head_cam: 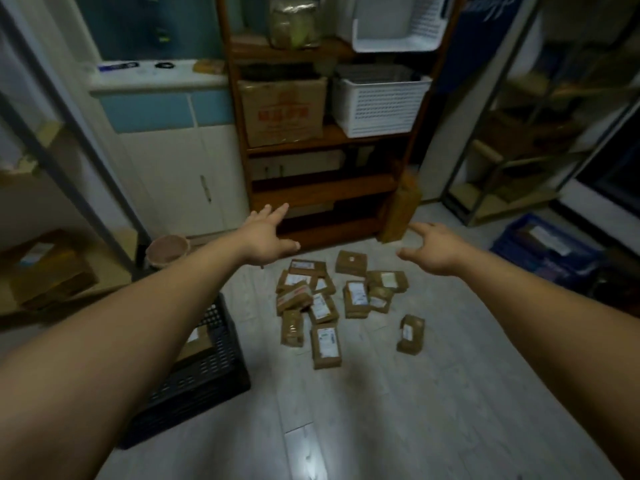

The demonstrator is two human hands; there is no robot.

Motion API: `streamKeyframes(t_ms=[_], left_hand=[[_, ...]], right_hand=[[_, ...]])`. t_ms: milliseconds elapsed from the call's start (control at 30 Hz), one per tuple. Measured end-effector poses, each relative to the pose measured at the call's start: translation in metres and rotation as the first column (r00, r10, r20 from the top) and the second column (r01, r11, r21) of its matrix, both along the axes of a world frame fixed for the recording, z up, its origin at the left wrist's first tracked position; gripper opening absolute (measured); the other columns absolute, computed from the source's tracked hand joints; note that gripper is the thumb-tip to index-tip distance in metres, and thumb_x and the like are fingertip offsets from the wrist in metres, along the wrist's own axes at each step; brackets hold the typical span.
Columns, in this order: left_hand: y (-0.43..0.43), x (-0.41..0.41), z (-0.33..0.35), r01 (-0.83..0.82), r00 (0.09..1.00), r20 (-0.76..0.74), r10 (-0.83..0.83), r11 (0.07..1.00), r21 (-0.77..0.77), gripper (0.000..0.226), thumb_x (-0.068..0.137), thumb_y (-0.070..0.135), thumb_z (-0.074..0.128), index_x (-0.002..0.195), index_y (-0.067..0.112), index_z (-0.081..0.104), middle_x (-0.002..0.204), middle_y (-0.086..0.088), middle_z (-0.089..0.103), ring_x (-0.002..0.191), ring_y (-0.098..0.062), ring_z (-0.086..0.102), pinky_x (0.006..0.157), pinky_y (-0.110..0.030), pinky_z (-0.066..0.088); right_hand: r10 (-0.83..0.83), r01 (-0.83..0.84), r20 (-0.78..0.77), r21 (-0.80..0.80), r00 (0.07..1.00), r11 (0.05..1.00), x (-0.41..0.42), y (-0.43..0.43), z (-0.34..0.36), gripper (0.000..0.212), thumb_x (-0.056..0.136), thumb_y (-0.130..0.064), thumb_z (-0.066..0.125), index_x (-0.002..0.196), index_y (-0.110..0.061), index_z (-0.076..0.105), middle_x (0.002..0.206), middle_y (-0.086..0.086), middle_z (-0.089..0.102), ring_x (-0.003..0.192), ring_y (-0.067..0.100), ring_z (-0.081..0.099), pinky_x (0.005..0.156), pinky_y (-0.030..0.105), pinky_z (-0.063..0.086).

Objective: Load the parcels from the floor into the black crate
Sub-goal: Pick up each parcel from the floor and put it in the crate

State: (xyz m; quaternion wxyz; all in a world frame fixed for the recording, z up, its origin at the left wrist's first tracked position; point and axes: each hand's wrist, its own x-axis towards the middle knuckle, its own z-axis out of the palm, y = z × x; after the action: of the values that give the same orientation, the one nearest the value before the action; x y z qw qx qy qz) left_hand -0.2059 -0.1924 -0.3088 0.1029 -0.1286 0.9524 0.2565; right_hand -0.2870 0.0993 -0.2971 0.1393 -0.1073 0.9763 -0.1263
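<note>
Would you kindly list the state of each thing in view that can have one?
Left hand: open, empty.
Right hand: open, empty.
Black crate: upright, at least one parcel inside.
Parcels: scattered on the floor.
Long brown box: tilted against the shelf.
White cabinet door: closed.

The room I look into is dim, with a cool greenish cast. A pale glare patch shines on the floor (304, 459) near the bottom edge. My forearms spread wide and soft at the lower corners, stretched by the lens. The metal racks at both sides bow and smear. The parcels (325, 306) are fairly sharp, their white labels slightly blown out; the wooden shelf (325, 192) behind looks murky.
</note>
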Motion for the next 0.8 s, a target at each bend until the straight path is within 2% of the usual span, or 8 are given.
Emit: streamKeyframes(t_ms=[167,300,500,667,800], left_hand=[[0.103,-0.05,-0.02,0.05,0.997,0.052,-0.05,0.999,-0.001,0.086,0.083,0.054,0.057,0.147,0.038,0.0,0.158,-0.002,-0.002,0.144,-0.03,-0.002,0.115,-0.045,0.01],[0.147,-0.07,-0.035,0.054,0.995,0.087,-0.057,0.998,0.036,0.084,0.085,0.05,0.056,0.148,0.036,0.002,0.158,-0.002,-0.002,0.144,-0.03,-0.003,0.115,-0.046,0.008],[0.155,-0.123,-0.056,0.006,0.987,0.158,-0.014,0.998,0.056,0.081,0.088,0.046,0.054,0.148,0.031,0.002,0.158,-0.004,-0.002,0.144,-0.03,-0.002,0.117,-0.048,0.008],[0.138,-0.201,-0.094,-0.062,0.979,0.201,0.035,0.989,0.131,0.08,0.089,0.043,0.055,0.149,0.029,0.004,0.158,-0.006,0.0,0.144,-0.03,0.001,0.116,-0.046,0.01],[0.13,-0.259,-0.133,-0.049,0.977,0.211,0.002,0.975,0.216,0.071,0.087,0.038,0.059,0.146,0.021,0.023,0.152,-0.011,0.027,0.137,-0.031,0.028,0.112,-0.049,0.026]], right_hand=[[-0.027,0.026,0.052,0.004,0.998,1.0,-0.033,0.112,-0.005,0.074,0.087,-0.051,0.056,0.148,-0.024,0.024,0.155,0.009,0.021,0.139,0.029,0.026,0.108,0.041,0.028],[-0.072,0.074,0.115,-0.016,0.991,0.997,-0.067,0.154,-0.023,0.076,0.085,-0.053,0.057,0.148,-0.026,0.023,0.155,0.007,0.021,0.138,0.03,0.027,0.107,0.043,0.03],[-0.042,0.046,0.196,-0.016,0.98,0.999,-0.129,0.149,-0.063,0.079,0.083,-0.054,0.057,0.148,-0.025,0.022,0.154,0.008,0.021,0.137,0.03,0.03,0.107,0.042,0.03],[-0.017,0.019,0.25,-0.005,0.968,1.0,-0.193,0.133,-0.096,0.078,0.085,-0.053,0.056,0.148,-0.022,0.023,0.153,0.01,0.024,0.135,0.03,0.032,0.106,0.039,0.031],[0.03,-0.009,0.287,-0.076,0.957,0.997,-0.247,0.119,-0.129,0.069,0.086,-0.048,0.058,0.144,-0.021,0.032,0.146,0.01,0.036,0.129,0.028,0.038,0.1,0.034,0.033]])
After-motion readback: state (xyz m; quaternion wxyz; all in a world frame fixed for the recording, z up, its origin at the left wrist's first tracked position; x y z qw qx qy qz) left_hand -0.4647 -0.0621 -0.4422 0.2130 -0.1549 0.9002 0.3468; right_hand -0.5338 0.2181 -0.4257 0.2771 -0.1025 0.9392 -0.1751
